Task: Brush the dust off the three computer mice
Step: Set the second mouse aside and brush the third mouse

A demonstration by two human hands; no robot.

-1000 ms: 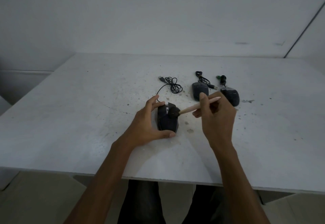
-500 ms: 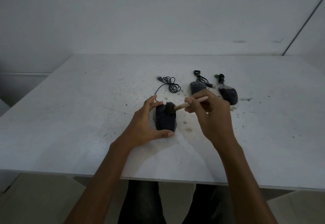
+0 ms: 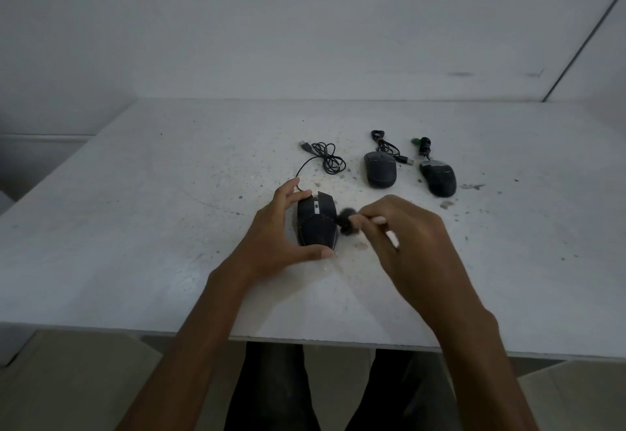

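mice lie three across the pale counter [image 3: 135,227]: the large mouse [image 3: 316,224] at the centre of the frame, the middle mouse [image 3: 380,169] and the end mouse [image 3: 438,178] side by side above and to the right of it, apart from each other and with no hand on them. the left hand [image 3: 274,237] has its grip closed around the large mouse, thumb at the near end and fingers at the far left corner, pinning it to the counter. the right hand [image 3: 410,244] grips the pale handle of the brush [image 3: 349,222] in a pinch, and the dark bristle head touches the mouse's right flank. my reading is that the first mouse is mid-brushing and the other two are not yet done. a stroke flicked up and right could send grit toward the waiting mice, where specks [image 3: 447,204] already lie. a hard push on the flank could twist the mouse under the thumb. its cable [image 3: 330,158], coiled loosely just above the fingers, could snag if the mouse is turned. room is generous: bare counter spreads to the left of the frame, and the near edge [image 3: 321,335] sits well below the hands, though dust swept far that way would drop onto the person's lap.
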